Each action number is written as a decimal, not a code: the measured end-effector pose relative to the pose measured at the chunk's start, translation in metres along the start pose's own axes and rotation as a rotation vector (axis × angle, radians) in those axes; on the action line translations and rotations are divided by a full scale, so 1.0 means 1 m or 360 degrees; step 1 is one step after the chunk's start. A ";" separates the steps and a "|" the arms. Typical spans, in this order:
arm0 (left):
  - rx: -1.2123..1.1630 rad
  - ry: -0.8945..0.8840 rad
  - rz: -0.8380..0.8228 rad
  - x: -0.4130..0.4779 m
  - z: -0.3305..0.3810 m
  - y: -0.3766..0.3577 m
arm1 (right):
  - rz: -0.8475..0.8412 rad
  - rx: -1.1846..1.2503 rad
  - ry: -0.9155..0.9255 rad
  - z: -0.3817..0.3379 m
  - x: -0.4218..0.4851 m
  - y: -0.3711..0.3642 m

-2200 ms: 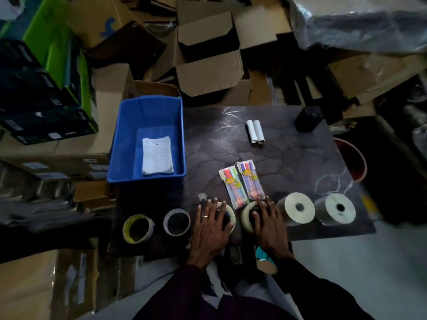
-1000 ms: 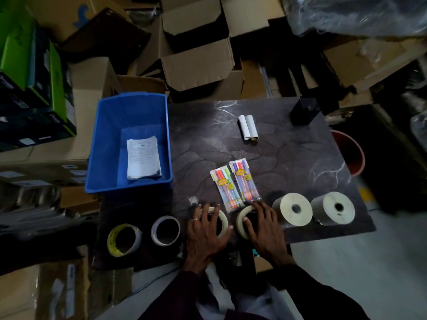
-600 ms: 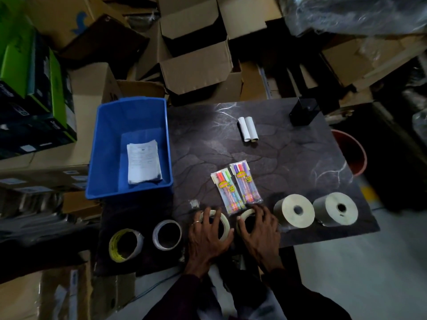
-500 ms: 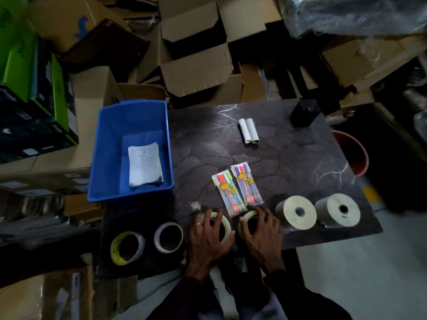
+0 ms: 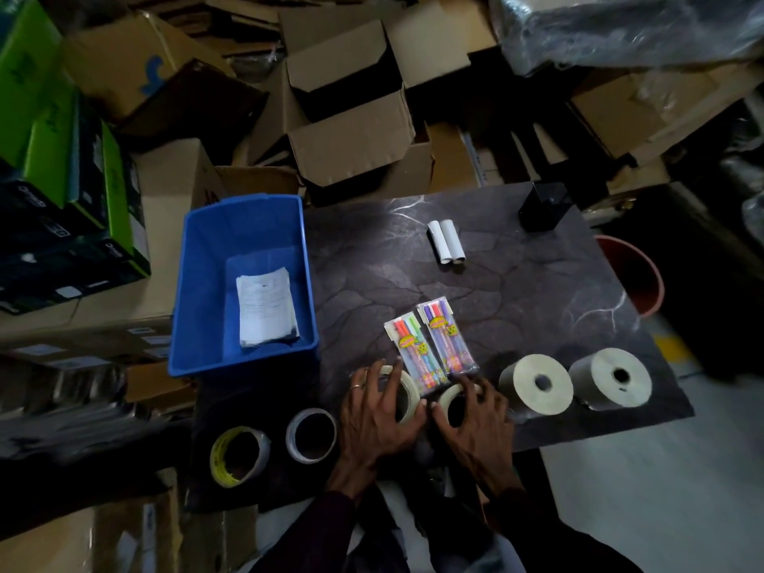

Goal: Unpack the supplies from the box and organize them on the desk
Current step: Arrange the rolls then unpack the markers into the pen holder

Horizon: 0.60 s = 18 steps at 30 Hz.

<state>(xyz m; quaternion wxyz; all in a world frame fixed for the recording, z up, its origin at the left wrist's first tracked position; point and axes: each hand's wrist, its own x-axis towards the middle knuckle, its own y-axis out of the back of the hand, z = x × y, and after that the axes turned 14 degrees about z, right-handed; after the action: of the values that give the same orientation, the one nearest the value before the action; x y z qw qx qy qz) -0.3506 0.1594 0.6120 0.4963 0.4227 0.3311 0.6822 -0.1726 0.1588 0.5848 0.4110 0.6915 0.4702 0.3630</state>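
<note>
Head view: my left hand [image 5: 378, 411] and right hand [image 5: 475, 419] lie spread, each over a tape roll [image 5: 403, 392], pressing rather than gripping (the second roll [image 5: 450, 401] sits alongside). I'd slide them level. Farther back, papers [image 5: 266, 310] wait in the blue box [image 5: 244, 221] beside the counter [image 5: 516, 291].
</note>
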 end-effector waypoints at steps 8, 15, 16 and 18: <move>-0.0078 -0.0037 0.0021 0.048 0.018 0.029 | 0.0043 0.0030 0.0012 -0.003 0.015 0.015; -0.0136 -0.0121 0.0211 0.123 0.031 0.045 | -0.0003 0.0093 0.0186 -0.039 0.082 0.046; -0.0135 -0.0111 0.0250 0.137 0.031 0.046 | -0.0010 0.0114 0.0187 -0.044 0.095 0.049; -0.0130 -0.0086 0.0325 0.162 0.030 0.046 | 0.0121 0.0160 0.0203 -0.053 0.121 0.053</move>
<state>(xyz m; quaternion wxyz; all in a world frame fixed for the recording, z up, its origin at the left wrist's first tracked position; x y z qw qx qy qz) -0.3663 0.3024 0.7046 0.4498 0.4519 0.2447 0.7305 -0.1657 0.2743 0.6679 0.3309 0.7041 0.4865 0.3976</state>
